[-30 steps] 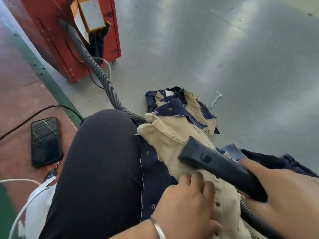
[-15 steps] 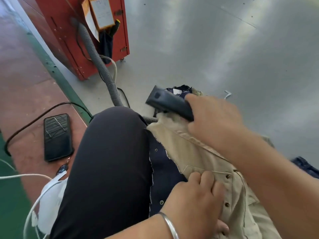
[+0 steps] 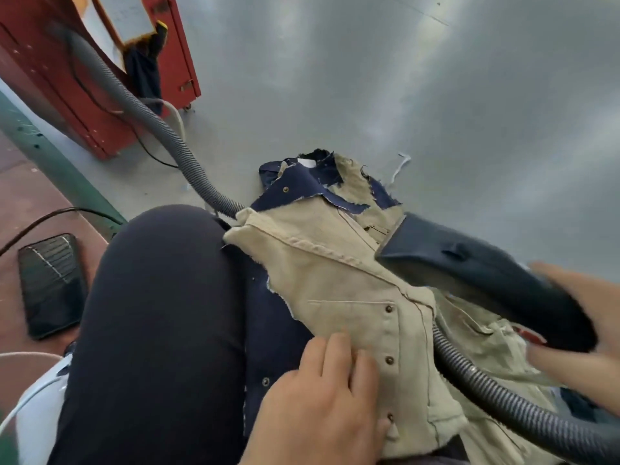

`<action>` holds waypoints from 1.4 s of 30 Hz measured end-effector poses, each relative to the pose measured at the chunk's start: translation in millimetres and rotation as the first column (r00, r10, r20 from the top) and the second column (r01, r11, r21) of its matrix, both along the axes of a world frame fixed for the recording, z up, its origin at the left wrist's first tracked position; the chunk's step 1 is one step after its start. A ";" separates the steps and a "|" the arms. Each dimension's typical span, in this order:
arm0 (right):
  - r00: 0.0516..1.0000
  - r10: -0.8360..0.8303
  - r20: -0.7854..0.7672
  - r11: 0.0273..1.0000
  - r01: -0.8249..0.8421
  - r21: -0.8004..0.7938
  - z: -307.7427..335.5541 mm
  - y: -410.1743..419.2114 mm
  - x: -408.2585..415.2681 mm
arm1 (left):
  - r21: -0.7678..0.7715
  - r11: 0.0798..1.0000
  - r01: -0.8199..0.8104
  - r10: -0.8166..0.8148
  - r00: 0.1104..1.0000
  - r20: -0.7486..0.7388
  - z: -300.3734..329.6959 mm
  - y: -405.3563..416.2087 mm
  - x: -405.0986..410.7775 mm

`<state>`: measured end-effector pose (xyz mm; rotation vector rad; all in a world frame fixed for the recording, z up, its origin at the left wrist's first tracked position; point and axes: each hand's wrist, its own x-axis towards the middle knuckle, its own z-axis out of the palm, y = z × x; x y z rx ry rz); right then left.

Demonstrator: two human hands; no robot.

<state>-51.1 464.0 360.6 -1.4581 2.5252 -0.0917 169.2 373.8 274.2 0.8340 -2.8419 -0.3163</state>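
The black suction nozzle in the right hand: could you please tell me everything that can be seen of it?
The suction nozzle is black, smooth plastic by its look, a long body that widens to a flat mouth, with a small raised catch on top. It lies tilted, mouth toward the upper left, over the beige garment; contact cannot be told. The right hand grips its rear. A grey ribbed hose leaves beneath it.

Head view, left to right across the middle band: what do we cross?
In order: black flat rectangular device → dark-trousered knee → left hand → black plastic suction nozzle → right hand.
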 end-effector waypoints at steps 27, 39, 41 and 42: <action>0.976 -0.032 0.215 0.996 0.049 -0.075 -3.8 -33.0 6.2 | -0.128 0.991 -0.045 0.016 0.977 -0.215 -3.0 -34.9 -14.5; 0.992 0.119 0.049 0.985 -0.124 0.120 -14.4 -76.6 36.5 | -0.053 0.998 0.035 -0.044 0.980 -0.193 -11.2 -16.3 -4.7; 0.988 0.154 0.018 0.987 -0.155 0.051 -21.7 -98.9 39.8 | -0.018 0.998 0.054 -0.057 0.983 -0.177 -11.3 -17.8 -3.5; 0.987 0.161 0.020 0.987 -0.161 0.021 -25.9 -112.5 41.5 | 0.013 0.997 0.072 -0.069 0.984 -0.162 -11.7 -18.1 -2.6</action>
